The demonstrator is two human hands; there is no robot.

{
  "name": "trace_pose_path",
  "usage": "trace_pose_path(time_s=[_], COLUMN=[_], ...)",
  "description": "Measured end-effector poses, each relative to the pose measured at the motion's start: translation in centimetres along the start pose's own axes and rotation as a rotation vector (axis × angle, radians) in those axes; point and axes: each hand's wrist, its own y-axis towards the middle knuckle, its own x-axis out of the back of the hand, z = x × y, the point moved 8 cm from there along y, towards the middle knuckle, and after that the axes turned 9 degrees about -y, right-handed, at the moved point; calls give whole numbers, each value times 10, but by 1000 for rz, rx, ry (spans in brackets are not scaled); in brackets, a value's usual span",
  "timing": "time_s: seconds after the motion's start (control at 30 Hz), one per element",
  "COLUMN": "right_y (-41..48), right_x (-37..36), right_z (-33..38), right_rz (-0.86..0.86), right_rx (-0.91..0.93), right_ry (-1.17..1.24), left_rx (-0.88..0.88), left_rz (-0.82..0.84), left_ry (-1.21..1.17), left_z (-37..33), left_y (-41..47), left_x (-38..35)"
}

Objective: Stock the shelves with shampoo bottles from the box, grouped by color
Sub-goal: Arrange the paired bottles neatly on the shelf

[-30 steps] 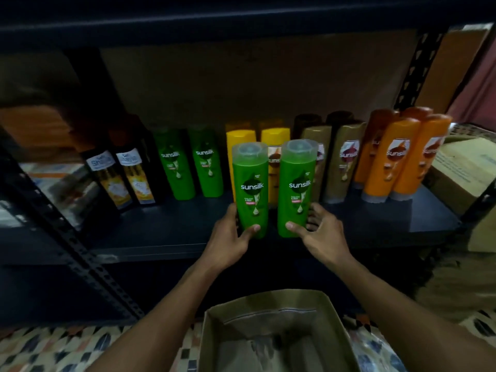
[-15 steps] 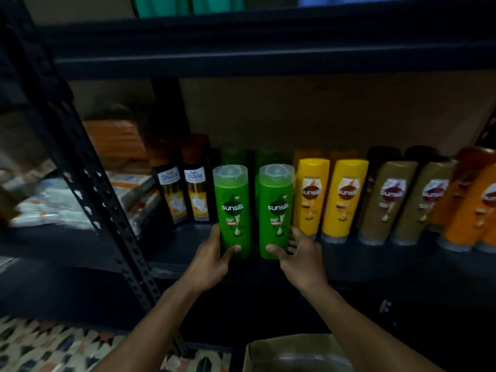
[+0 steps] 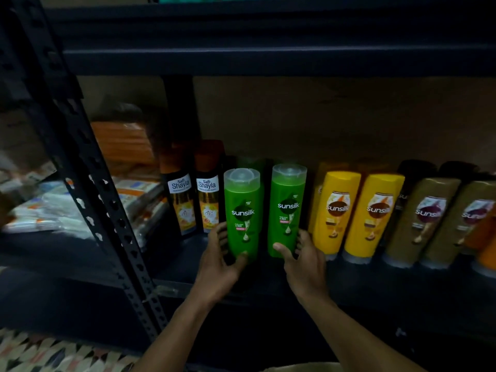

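both green bottles have gone over to the left since a second ago. they were in front of the yellow ones, and now they are in front of the other green ones at the back. they have also come a little apart.

my left hand [image 3: 217,261] holds the left green bottle [image 3: 243,210] low down, thumb on the front and fingers round the far side. my right hand [image 3: 303,264] holds the right green bottle [image 3: 287,208] the same way. both hands are closed round their bottles.

each bottle stands up straight out of my hand, cap on top. i think they are full, so a bit heavy. the plastic looks hard and smooth, so it could slip. a hold round the lower half, like now, seems safest to me. held up by the cap, a bottle might tip.

i cannot tell if the bottoms sit on the shelf [image 3: 171,264] yet, because my hands hide them.

just past my left hand stand two dark bottles [image 3: 181,200]. just past my right hand stand the yellow bottles [image 3: 335,213], then brown bottles [image 3: 426,218] further out that way.
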Motion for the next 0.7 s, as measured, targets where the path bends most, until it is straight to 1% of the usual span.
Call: trace_pose_path(time_s=[0.13, 0.27, 0.33, 0.5, 0.57, 0.7], right_y=[-1, -2, -3, -4, -4, -4], right_x=[-1, 1, 2, 2, 2, 4], right_z=[1, 4, 5, 5, 5, 5], right_rz=[-29, -69, -95, -128, -135, -138], right_rx=[25, 57, 78, 93, 98, 102], right_ry=[-19, -60, -106, -181, -183, -167], left_rx=[-51, -99, -113, -159, -146, -103], left_rz=[-221, -360, -405, -411, -404, -319], left_ry=[79, 296, 332, 363, 369, 330], left_z=[-7, -7, -10, -13, -15, -10], left_y=[-1, -4, -6, -8, -7, 4], left_x=[2, 0, -2, -6, -5, -8])
